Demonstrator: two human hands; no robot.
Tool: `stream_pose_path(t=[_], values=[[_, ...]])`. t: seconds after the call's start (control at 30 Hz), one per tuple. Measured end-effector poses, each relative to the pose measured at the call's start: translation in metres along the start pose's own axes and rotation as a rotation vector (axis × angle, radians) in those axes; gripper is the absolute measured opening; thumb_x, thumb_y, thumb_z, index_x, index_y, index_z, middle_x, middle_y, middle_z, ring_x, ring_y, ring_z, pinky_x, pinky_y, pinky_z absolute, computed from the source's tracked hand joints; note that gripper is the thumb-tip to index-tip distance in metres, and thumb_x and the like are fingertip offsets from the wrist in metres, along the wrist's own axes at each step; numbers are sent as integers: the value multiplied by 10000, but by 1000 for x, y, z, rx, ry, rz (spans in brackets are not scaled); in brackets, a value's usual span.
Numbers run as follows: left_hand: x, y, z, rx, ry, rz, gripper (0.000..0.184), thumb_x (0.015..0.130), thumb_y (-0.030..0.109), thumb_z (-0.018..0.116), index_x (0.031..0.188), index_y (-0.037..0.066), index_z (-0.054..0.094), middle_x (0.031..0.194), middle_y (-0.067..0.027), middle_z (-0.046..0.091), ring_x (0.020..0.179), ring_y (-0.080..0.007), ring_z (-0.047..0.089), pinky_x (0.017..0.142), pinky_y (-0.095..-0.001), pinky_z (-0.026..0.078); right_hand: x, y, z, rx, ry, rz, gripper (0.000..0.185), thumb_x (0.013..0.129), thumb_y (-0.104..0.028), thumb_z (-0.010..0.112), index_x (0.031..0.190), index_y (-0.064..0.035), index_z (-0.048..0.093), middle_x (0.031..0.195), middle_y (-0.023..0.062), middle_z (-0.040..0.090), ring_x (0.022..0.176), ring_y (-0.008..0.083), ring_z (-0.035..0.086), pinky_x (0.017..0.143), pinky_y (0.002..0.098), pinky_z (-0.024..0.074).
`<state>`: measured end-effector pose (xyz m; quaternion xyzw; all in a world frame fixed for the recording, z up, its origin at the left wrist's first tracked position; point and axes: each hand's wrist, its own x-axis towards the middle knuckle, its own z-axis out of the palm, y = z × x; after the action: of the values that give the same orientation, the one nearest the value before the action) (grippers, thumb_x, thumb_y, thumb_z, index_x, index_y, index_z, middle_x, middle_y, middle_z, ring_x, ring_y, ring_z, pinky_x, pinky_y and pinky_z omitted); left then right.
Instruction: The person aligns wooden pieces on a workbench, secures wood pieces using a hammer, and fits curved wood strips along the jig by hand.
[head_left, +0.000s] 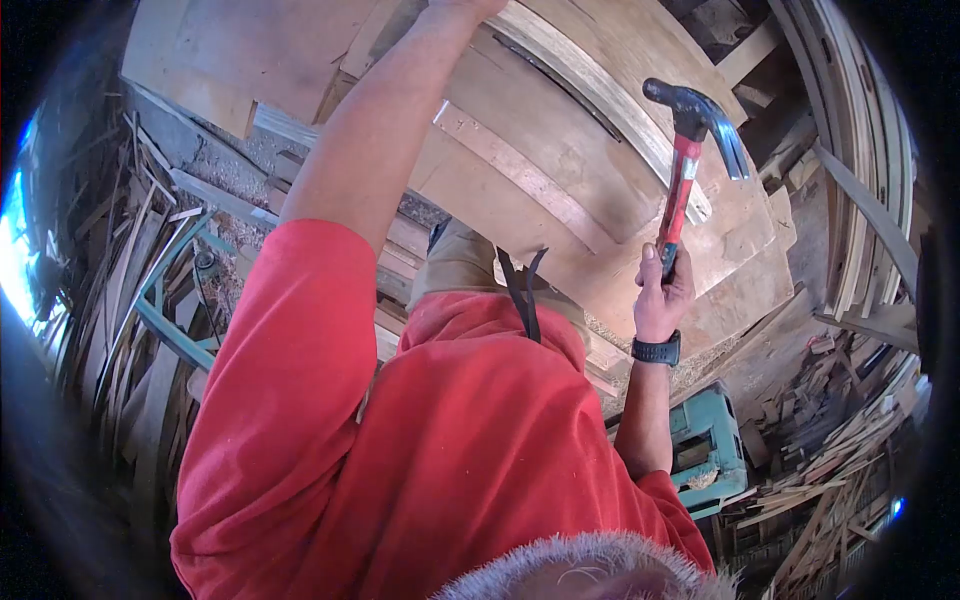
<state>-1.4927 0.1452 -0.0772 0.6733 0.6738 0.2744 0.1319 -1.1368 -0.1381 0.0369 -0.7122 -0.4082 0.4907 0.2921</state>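
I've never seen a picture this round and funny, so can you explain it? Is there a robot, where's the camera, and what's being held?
There's no robot here, just a person with two bare hands. There's only one picture, and it comes from a camera worn on that person's head, looking down, so you see the red shirt and both arms. The right hand has its grip around the handle of a hammer. The left hand reaches the top edge and is cut off, so I can't tell what it's doing. In front lie flat wooden boards, with long thin strips across them.
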Motion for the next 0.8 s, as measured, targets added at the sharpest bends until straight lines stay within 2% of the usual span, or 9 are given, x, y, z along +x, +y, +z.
stream_pose_path(t=[0.23,0.33,0.43,0.5,0.57,0.63,0.8], values=[[1,0,5,53,-16,-69,347,1067,395,474,1073,113,675,1065,-170,724,995,-416,685,861,-522,534,24,-9,-1,-104,21,-178,356,990,-114,720,1307,13,620,860,-18,603,721,47,529,642,214,447],[1,-3,8,45,59,-21,346,1069,392,473,1086,111,675,1058,-180,726,986,-420,688,854,-526,538,35,-17,0,-71,9,-182,376,988,-118,727,1314,26,609,870,-13,605,750,56,529,671,217,450],[1,2,2,32,8,-40,345,1072,393,470,1071,109,667,1016,-202,726,948,-430,697,827,-540,541,48,-24,-2,-140,-46,-207,371,989,-130,730,1311,23,629,875,-8,588,755,69,522,688,224,454],[-1,1,5,34,63,-24,344,1074,395,468,1062,110,659,991,-209,724,927,-435,699,812,-548,542,56,-28,1,-173,-73,-219,377,989,-134,732,1319,19,636,885,-3,590,759,72,521,695,223,455],[-1,-3,9,34,115,-6,343,1075,397,465,1053,110,652,967,-217,722,907,-440,701,797,-555,542,64,-33,6,-171,-112,-226,418,1003,-168,717,1372,8,626,944,25,653,812,89,578,755,240,490],[2,0,4,79,-10,-57,356,1079,402,456,1046,100,641,945,-220,725,891,-441,703,790,-564,541,74,-43,12,-180,-154,-267,439,1012,-185,705,1400,-1,613,984,49,688,854,104,610,795,258,503],[2,4,2,91,-22,-83,379,1084,410,437,1053,91,639,972,-225,727,901,-444,702,792,-568,541,101,-65,13,-308,-252,-362,445,1031,-220,673,1428,-29,612,1082,125,756,957,159,687,890,309,528]])
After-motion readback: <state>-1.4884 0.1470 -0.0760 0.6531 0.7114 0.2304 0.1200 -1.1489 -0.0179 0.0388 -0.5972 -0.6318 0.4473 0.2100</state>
